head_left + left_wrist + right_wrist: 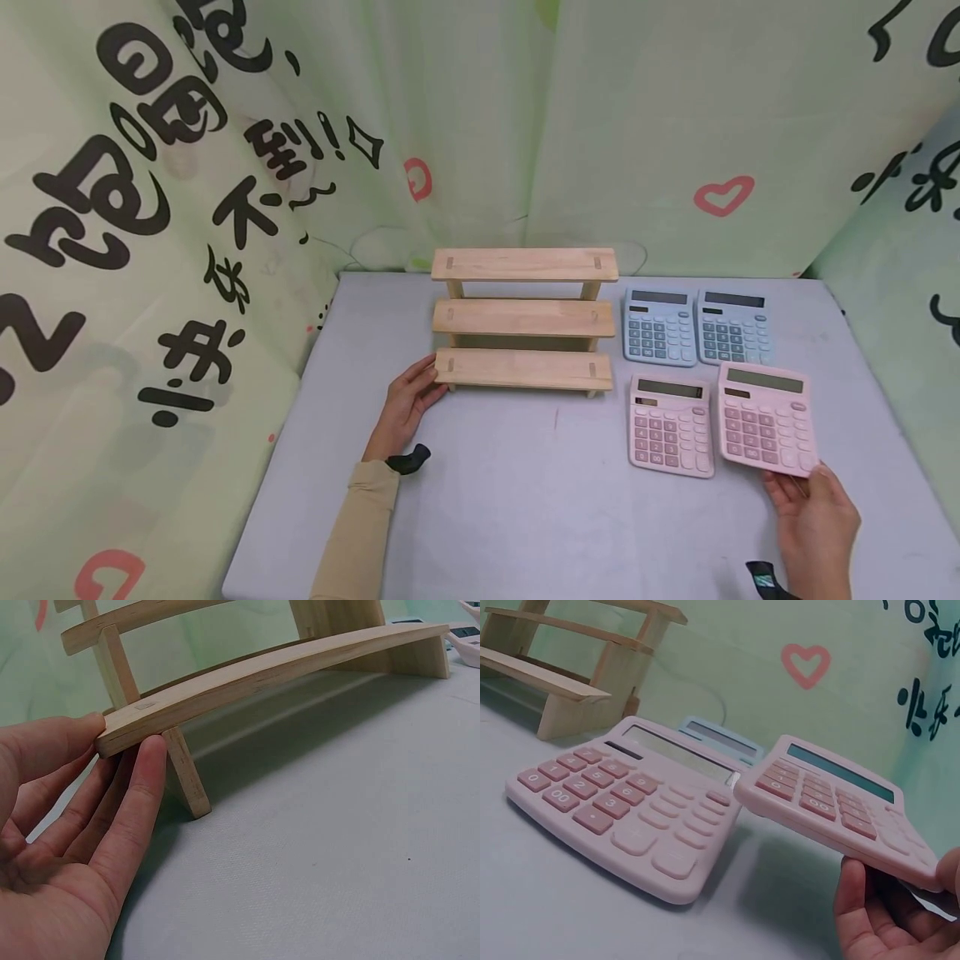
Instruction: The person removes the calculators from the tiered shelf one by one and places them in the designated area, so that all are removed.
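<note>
A three-step wooden shelf [523,317] stands at the back middle of the table. My left hand [408,400] pinches the left end of its lowest board [247,686], thumb on top and fingers beneath. My right hand [817,521] grips a pink calculator [767,417] by its lower right corner. In the right wrist view this calculator [840,802] is raised off the table and tilted, with a shadow below. Beside it a second pink calculator [671,427] lies on the table. Behind these lie two blue calculators [660,327], side by side, right of the shelf.
The white table [525,517] ends at a green curtain [637,167] with dark lettering and red hearts. Curtains also hang along the left and right sides. A dark strap [408,460] is on the left wrist.
</note>
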Available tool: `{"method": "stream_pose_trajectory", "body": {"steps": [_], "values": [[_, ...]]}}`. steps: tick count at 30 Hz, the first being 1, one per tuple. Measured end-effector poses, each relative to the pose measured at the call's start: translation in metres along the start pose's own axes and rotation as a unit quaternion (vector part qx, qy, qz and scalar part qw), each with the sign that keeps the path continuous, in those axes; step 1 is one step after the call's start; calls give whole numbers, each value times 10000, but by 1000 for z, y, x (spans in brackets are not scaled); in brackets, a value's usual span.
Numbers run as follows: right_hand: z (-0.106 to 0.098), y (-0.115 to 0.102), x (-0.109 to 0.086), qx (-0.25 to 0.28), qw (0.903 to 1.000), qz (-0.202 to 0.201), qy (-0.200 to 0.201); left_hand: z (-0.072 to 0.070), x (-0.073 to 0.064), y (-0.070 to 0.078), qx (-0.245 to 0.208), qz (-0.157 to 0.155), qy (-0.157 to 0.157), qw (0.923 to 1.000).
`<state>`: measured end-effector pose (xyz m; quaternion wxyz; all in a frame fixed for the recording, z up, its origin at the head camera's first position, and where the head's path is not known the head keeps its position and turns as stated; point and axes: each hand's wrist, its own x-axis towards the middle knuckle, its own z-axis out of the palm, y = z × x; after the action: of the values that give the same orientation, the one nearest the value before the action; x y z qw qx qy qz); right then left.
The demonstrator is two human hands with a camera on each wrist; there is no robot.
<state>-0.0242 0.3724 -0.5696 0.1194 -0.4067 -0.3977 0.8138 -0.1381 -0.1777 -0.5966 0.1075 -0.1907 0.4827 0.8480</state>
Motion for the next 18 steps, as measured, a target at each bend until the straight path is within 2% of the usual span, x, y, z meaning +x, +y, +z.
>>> {"method": "stream_pose_trajectory", "body": {"steps": [5,12,18], "values": [[-3,-4,7,-18,9999,126,51,-1,0,0,16,4,4,10000],[-4,-7,15,-753,9965,305,199,-1,1,-1,78,59,47,9999],[-4,-8,17,-1057,9931,431,254,-1,1,-2,51,39,31,10000]]}}
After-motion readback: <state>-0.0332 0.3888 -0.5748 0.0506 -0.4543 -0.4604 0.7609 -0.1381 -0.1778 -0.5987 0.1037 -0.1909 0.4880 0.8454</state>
